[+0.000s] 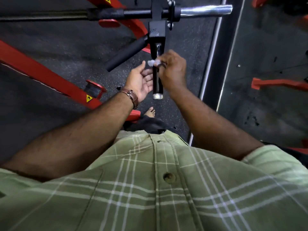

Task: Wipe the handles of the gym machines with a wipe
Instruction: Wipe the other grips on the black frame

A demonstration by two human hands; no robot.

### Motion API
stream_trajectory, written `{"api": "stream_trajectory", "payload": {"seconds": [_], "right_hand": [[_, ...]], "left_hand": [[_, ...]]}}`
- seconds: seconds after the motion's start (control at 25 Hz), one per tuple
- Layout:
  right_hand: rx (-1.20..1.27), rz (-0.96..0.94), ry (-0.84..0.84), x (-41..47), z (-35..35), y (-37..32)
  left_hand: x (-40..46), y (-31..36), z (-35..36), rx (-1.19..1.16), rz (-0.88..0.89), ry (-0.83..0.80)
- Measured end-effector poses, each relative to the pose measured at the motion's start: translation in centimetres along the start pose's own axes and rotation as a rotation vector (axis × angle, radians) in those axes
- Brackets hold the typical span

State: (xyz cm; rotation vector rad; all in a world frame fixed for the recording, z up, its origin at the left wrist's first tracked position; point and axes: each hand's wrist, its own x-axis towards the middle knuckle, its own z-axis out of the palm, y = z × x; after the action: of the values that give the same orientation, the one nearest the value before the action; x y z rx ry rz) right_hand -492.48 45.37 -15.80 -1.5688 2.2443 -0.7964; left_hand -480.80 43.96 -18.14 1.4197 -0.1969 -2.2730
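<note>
Head view: two hands at one black handle [156, 77] with a silver end cap; right hand [173, 70] pinches one white wipe [152, 62] against the handle's upper part. Left hand [141, 80] lies open, palm up, fingers just beside the handle, holding nothing. A second, foam-covered handle [126, 54] angles off to the left, untouched.

A red steel frame [41, 75] slants across the speckled dark floor [66, 52], bearing a yellow warning sticker [88, 98]. Right of the frame lies a chrome-edged strip [211, 64]. Nearer the camera than the frame, a green plaid shirt [158, 189] shows, with a bare foot [150, 112] above it.
</note>
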Motion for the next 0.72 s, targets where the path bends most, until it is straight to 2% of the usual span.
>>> {"api": "stream_trajectory", "payload": {"seconds": [0.16,0.24,0.32,0.44,0.56,0.64,0.72], "right_hand": [[0.025,-0.136,-0.27,-4.5,-3.1,0.8],[0.062,-0.137,-0.422,-4.5,-4.0,0.9],[0.263,0.05,-0.508,-3.3,-4.3,1.3],[0.756,0.528,-0.444,-2.2,-4.7,1.2],[0.924,0.677,-0.415,-0.6,-4.3,0.5],[0.864,0.598,-0.446,0.9,-3.6,0.2],[0.539,0.267,-0.474,2.4,-2.9,-0.3]], "left_hand": [[0.0,0.2,0.6,-0.075,0.064,0.052],[0.2,0.3,0.7,-0.127,0.082,0.07],[0.3,-0.1,0.8,-0.186,0.103,0.09],[0.2,-0.5,1.2,-0.291,0.147,0.133],[0.2,0.0,1.4,-0.395,0.171,0.145],[-0.1,0.6,1.5,-0.425,0.177,0.153],[-0.3,1.3,1.6,-0.477,0.182,0.169]]}}
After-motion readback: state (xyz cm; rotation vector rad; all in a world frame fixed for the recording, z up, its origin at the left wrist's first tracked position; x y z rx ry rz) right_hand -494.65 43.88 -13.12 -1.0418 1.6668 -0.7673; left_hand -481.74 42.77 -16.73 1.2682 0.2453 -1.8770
